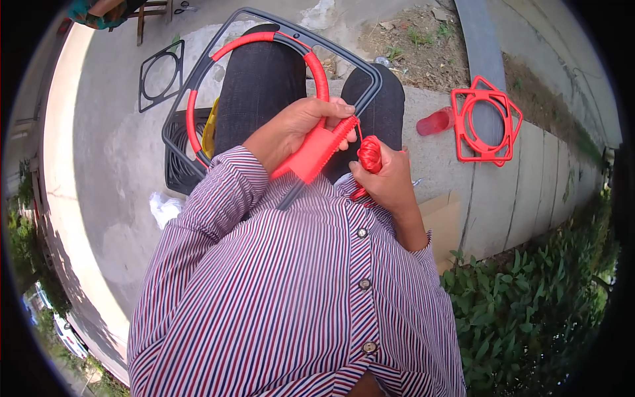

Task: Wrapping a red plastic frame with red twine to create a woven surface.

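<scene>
The frame (pixel 324 45) is found at 11 o'clock of the view's centre, tilted over the thighs (pixel 258 99). From its slim bars it is judged light and fairly stiff; slight flex at the ring (pixel 319 74) may be expected. The glossy wrap (pixel 307 151) is judged smooth and liable to slip under light pressure, so a firm pinch across the wrapped near bar is advised. The hank (pixel 370 155) is judged soft, light and easily unravelled; a whole-palm hold is preferred. The left hand (pixel 291 130) is directed toward 2 o'clock, its fingers (pixel 348 137) clamped on the wrapped bar. The right hand (pixel 390 177) is presented from 5 o'clock, closed around the hank, from which a strand (pixel 360 130) is led to the wrap.
</scene>
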Demonstrator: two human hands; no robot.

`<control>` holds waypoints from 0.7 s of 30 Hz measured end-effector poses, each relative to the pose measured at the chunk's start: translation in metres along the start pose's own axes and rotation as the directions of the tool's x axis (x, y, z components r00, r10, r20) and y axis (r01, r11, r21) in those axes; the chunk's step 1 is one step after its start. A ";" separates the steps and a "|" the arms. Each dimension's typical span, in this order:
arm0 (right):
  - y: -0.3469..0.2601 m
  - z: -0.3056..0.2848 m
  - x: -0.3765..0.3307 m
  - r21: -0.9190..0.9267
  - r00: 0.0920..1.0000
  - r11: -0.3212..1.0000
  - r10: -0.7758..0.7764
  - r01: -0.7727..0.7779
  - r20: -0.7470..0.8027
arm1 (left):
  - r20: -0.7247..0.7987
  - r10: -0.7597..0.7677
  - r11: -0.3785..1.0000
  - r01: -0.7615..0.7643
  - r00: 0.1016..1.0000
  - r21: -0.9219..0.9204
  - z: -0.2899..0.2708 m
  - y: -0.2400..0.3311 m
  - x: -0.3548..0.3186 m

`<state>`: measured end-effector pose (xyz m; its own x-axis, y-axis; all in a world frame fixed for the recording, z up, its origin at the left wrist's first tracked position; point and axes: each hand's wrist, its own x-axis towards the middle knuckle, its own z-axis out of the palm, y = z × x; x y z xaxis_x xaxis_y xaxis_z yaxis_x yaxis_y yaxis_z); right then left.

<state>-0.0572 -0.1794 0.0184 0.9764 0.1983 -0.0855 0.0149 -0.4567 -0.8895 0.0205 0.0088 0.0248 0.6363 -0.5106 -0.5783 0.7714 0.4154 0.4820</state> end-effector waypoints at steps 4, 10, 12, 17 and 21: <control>-0.005 0.002 -0.006 -0.169 0.994 0.979 -0.109 0.109 0.011 | 0.078 -0.040 0.999 0.038 0.996 0.030 -0.012 -0.003 -0.006; 0.003 -0.006 -0.013 -0.238 0.953 0.923 -0.301 0.302 0.043 | 0.061 0.021 0.999 -0.019 0.998 -0.032 -0.017 -0.006 0.000; 0.018 -0.015 -0.016 -0.098 0.989 0.988 -0.127 0.120 -0.072 | 0.060 0.046 0.998 -0.043 0.997 -0.056 -0.017 -0.001 0.003; 0.111 -0.091 -0.048 0.903 0.932 0.429 0.337 -0.024 -0.135 | 0.003 0.038 0.999 -0.038 0.999 0.004 -0.016 0.002 0.001; 0.207 -0.135 -0.100 0.918 0.576 0.279 0.716 0.283 -0.395 | -0.054 0.060 0.997 -0.062 0.997 -0.034 -0.014 0.008 -0.007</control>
<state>-0.1229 -0.4112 -0.0969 0.6579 -0.5554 -0.5086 0.0832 0.7248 -0.6839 0.0228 0.0262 0.0235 0.6810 -0.4436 -0.5827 0.7302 0.4719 0.4942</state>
